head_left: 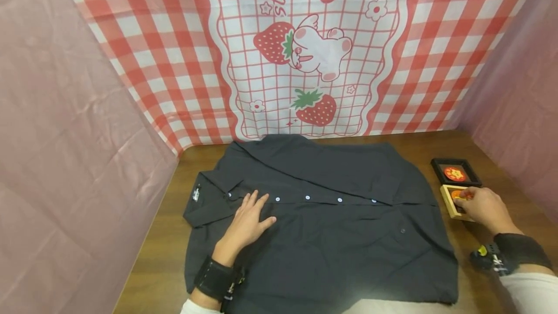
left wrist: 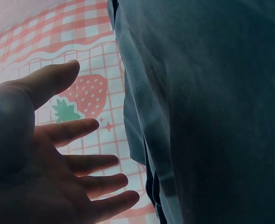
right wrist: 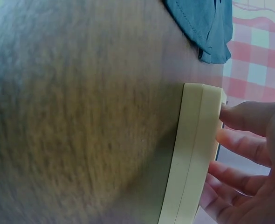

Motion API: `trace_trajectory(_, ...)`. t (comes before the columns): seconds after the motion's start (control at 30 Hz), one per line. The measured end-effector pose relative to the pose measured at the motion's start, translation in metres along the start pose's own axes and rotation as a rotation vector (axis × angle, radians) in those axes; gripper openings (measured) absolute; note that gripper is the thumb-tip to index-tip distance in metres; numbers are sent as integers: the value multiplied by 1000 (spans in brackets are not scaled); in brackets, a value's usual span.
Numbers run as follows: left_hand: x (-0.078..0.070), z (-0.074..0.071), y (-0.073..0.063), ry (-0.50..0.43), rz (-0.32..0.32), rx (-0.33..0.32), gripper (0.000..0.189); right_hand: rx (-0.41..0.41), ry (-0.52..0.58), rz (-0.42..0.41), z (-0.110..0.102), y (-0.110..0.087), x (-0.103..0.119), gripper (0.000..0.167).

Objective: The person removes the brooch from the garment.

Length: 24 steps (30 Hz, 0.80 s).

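Note:
A dark grey button-up shirt [head_left: 314,251] lies spread out, with white buttons along its placket and a folded sleeve at the left. My left hand [head_left: 248,222] is over its left part, near the buttons, fingers spread and holding nothing; the left wrist view shows the same hand [left wrist: 77,163]. At the right, my right hand [head_left: 486,207] reaches into a light wooden frame box [head_left: 447,202] holding a round orange piece [head_left: 455,194]. Thumb and fingers [right wrist: 242,144] come down at the box's upper side [right wrist: 189,158]. Their tips are partly hidden, so a grip is unclear.
Just behind the wooden box stands a black frame box [head_left: 474,178] with a round red badge [head_left: 455,174] bearing a yellow star. Under everything is a brown wooden table [head_left: 152,260]. A red-and-white checked strawberry cloth [head_left: 174,57] hangs behind, with pink cloth [head_left: 65,159] at both sides.

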<state>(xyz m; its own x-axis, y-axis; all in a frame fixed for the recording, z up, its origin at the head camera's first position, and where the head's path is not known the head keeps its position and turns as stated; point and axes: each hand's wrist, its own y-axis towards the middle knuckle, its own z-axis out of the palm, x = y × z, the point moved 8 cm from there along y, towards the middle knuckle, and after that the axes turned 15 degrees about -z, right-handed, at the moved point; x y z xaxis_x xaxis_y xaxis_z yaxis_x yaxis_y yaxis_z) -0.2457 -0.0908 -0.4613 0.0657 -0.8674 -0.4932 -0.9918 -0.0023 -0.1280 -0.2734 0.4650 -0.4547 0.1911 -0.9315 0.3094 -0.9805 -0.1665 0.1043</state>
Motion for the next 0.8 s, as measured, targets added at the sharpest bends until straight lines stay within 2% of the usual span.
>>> trace_trajectory(0.37, -1, -2, -5, 9, 14, -3, 61, -62, 19, -4, -3, -3, 7, 30)
trace_trajectory(0.57, -3, -2, -6, 26, 18, 7, 61, -141, 9, -37, -9, -4, 17, 24)
trace_trajectory(0.8, -5, -3, -6, 51, 12, 20, 60, -178, 46, -42, -4, -7, 34, 25)
